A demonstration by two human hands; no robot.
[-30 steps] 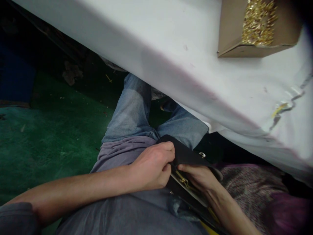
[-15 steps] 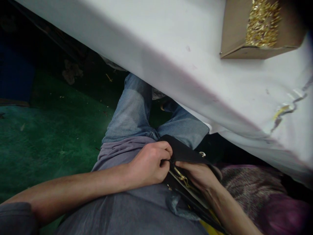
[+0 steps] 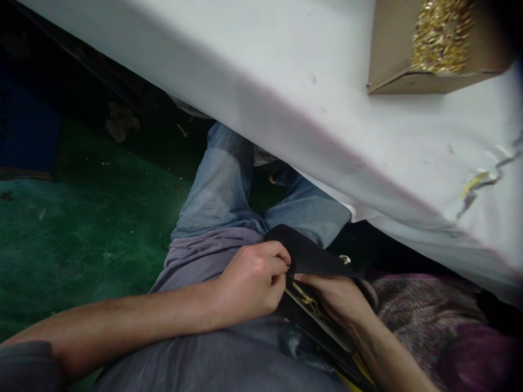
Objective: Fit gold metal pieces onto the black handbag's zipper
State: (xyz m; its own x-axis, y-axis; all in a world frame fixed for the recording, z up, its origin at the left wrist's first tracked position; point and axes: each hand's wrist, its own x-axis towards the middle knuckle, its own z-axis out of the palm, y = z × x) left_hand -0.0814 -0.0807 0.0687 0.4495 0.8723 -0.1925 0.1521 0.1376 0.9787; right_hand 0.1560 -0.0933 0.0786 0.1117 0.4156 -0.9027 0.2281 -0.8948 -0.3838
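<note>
Hands, two: left (image 3: 251,283), right (image 3: 333,294), both gripping one black bag (image 3: 310,256); one cardboard box (image 3: 433,46).

I have one view only, from the camera on the person's head, tipped steeply down at the lap and rolled, so the white cloth-covered table edge (image 3: 310,136) runs slantwise across the top. It sits close above the lap; below that edge lies green floor (image 3: 81,234).
</note>
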